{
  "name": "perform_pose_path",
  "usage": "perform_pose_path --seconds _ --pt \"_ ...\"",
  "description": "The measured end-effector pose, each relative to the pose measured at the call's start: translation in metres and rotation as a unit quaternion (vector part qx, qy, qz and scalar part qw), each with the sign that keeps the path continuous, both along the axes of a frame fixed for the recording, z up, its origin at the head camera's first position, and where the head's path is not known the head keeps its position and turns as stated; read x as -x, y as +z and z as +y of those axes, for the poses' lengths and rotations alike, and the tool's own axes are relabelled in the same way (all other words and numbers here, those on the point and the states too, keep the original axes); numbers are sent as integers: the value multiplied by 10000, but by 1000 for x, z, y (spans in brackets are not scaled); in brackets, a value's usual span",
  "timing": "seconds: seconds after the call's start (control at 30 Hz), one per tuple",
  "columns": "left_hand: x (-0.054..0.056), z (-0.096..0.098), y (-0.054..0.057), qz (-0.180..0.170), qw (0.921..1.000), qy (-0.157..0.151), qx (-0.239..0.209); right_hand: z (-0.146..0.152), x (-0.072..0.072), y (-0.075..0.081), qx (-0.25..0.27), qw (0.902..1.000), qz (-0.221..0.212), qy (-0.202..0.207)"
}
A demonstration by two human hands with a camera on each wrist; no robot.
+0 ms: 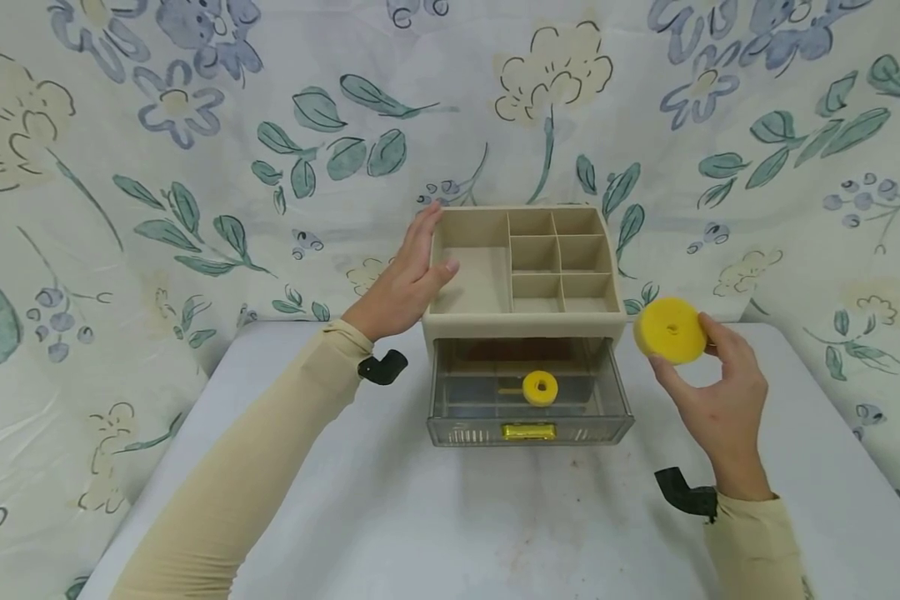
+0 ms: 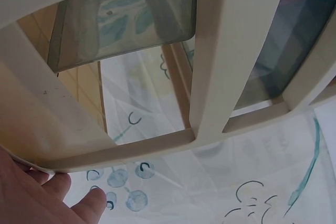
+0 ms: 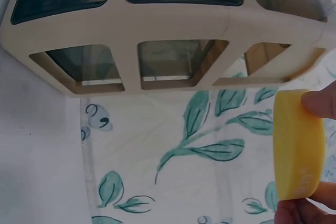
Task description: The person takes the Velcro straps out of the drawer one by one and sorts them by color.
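Observation:
A beige desktop drawer organizer point(image 1: 525, 325) stands on the table, its clear grey drawer point(image 1: 461, 432) pulled out at the front. My left hand point(image 1: 405, 287) holds the organizer's upper left wall, the thumb over the rim and the fingers along the outside. Those fingers point(image 2: 58, 187) touch the frame's edge in the left wrist view. To the right of the organizer, my right hand point(image 1: 720, 392) pinches a thick yellow disc point(image 1: 671, 331) with a small centre hole. Pale lettering marks its edge in the right wrist view. Inside the drawer lies a smaller yellow ring point(image 1: 540, 388).
Several small compartments and one larger compartment point(image 1: 476, 279) form the organizer's top. A yellow handle point(image 1: 528, 432) is on the drawer front. Behind the white table point(image 1: 330, 517) hangs a floral cloth point(image 1: 450, 108). Black wrist pieces point(image 1: 382, 367) stick out beside both sleeves.

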State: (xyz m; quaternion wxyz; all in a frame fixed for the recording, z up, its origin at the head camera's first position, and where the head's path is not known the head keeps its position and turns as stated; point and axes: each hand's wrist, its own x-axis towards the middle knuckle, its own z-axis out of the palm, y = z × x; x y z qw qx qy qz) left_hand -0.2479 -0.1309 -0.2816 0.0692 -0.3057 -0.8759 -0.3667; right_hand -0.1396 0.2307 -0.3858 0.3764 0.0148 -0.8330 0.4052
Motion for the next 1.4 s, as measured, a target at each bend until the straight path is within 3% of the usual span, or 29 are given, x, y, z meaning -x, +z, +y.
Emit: perform_pose_path --seconds 0.7,1.4 --pt "0 -2 1 11 10000 49 15 6 16 -23 107 9967 -669 -447" --pt "-4 -1 2 -5 10000 8 36 17 22 -48 49 9842 -1709 -468"
